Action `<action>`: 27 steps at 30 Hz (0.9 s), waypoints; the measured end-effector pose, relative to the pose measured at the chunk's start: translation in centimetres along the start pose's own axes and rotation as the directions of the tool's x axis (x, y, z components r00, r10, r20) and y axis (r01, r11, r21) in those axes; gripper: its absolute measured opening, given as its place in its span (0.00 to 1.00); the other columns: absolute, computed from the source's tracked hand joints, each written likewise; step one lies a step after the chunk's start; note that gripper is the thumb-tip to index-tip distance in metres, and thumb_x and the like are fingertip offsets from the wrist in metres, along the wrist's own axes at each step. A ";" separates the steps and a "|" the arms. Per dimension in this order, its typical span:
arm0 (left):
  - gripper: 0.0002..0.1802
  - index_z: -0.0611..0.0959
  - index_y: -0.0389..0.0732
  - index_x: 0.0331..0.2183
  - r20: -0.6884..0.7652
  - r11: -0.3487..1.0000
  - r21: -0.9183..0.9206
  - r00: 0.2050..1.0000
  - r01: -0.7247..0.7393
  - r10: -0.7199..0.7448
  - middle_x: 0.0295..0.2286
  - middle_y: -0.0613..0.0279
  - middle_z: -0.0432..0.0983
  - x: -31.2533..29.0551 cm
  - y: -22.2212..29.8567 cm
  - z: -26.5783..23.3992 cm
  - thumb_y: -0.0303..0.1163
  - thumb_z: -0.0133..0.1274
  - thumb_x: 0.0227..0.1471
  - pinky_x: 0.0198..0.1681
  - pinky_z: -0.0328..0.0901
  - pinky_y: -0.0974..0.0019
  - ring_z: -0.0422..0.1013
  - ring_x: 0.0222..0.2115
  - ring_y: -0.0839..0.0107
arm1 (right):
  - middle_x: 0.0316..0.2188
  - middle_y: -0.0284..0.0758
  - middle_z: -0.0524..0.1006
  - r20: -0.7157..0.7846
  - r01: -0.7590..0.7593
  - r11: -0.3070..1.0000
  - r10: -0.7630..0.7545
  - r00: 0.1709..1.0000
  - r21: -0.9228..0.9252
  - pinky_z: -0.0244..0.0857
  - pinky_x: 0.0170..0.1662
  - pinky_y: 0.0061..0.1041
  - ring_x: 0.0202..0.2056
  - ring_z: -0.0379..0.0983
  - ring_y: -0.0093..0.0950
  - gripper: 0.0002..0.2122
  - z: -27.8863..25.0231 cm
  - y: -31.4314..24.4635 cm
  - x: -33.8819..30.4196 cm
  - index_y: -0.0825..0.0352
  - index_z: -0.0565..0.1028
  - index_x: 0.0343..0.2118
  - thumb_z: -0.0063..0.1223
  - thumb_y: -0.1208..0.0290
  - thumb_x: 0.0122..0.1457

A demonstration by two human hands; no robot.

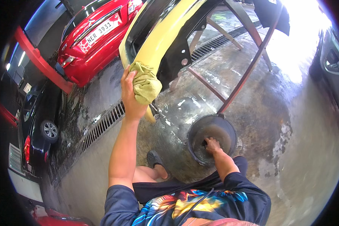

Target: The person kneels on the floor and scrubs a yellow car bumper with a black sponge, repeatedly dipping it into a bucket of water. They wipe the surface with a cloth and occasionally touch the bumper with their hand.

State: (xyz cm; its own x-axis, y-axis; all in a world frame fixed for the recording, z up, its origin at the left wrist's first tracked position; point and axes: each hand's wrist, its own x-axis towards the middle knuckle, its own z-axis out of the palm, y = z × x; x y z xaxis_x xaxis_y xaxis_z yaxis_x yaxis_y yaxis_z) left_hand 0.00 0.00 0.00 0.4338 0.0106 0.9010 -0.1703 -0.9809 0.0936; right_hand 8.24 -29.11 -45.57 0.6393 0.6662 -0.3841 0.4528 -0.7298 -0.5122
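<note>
My left hand (129, 84) is closed on a bunched yellow-green cloth (146, 84), at the lower end of a yellow car bumper (154, 47). The cloth hides part of the bumper there. Down to the right, my right hand (212, 145) reaches into a black bucket (233, 130) of murky grey water. Its fingers are bent together at the water's surface, beside a small dark spot; what they hold, if anything, cannot be made out.
Red-brown metal stand legs (248, 73) slant down to the bucket. A floor drain grate (92, 141) crosses the wet concrete. A red car (98, 41) stands behind the bumper, a black car (41, 116) at far left, and a dark vehicle (332, 64) at the right edge.
</note>
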 end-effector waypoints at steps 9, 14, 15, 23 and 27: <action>0.43 0.72 0.38 0.60 -0.020 0.995 0.048 0.996 -0.090 0.091 0.59 0.43 0.71 0.2 -1.5 -0.1 0.35 0.74 0.46 0.66 0.63 0.49 0.70 0.60 0.46 | 0.57 0.45 0.74 -0.294 0.345 0.938 -0.331 0.897 -0.001 0.66 0.59 0.52 0.58 0.71 0.49 0.29 -5.8 -5.1 -4.7 0.56 0.71 0.64 0.62 0.71 0.58; 0.44 0.73 0.38 0.61 0.000 0.989 0.127 0.997 -0.075 0.076 0.56 0.47 0.75 0.1 -1.7 -0.5 0.35 0.73 0.45 0.64 0.65 0.52 0.72 0.58 0.50 | 0.57 0.44 0.74 -0.384 0.272 0.955 -0.297 0.874 -0.119 0.66 0.57 0.50 0.56 0.72 0.48 0.28 -8.0 -3.3 -11.3 0.58 0.71 0.64 0.62 0.72 0.58; 0.44 0.73 0.37 0.61 -0.006 0.987 0.136 0.997 -0.081 0.083 0.55 0.48 0.75 0.2 -1.6 -0.6 0.35 0.73 0.44 0.64 0.65 0.53 0.72 0.58 0.50 | 0.57 0.44 0.74 -0.367 0.218 0.964 -0.260 0.893 -0.153 0.66 0.57 0.51 0.57 0.72 0.48 0.28 -8.2 -2.9 -12.0 0.57 0.71 0.64 0.62 0.71 0.59; 0.39 0.77 0.37 0.55 -0.060 0.976 0.203 0.993 -0.084 0.099 0.55 0.45 0.75 -0.7 0.0 -0.5 0.38 0.75 0.43 0.62 0.66 0.51 0.72 0.57 0.48 | 0.59 0.44 0.73 -0.412 0.061 0.993 -0.097 0.906 -0.100 0.65 0.61 0.49 0.60 0.70 0.46 0.27 -7.6 -3.2 -12.4 0.57 0.70 0.65 0.60 0.68 0.62; 0.36 0.78 0.38 0.52 -0.079 0.993 -0.009 0.990 -0.119 0.118 0.58 0.39 0.74 -6.2 2.8 2.6 0.40 0.75 0.45 0.59 0.69 0.45 0.72 0.57 0.42 | 0.58 0.44 0.72 -0.454 0.088 0.988 -0.138 0.880 -0.130 0.66 0.58 0.48 0.57 0.71 0.46 0.28 -7.5 -3.5 -13.0 0.58 0.70 0.65 0.61 0.69 0.61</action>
State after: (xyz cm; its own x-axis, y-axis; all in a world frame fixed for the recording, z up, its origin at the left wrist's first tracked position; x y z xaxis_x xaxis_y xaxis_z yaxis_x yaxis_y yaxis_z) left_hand -0.87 -3.34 -6.42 0.3399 -0.0897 0.9362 -0.2281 -0.9736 -0.0104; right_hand 3.02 -36.34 -32.98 0.7824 0.6174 0.0815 0.5841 -0.6823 -0.4396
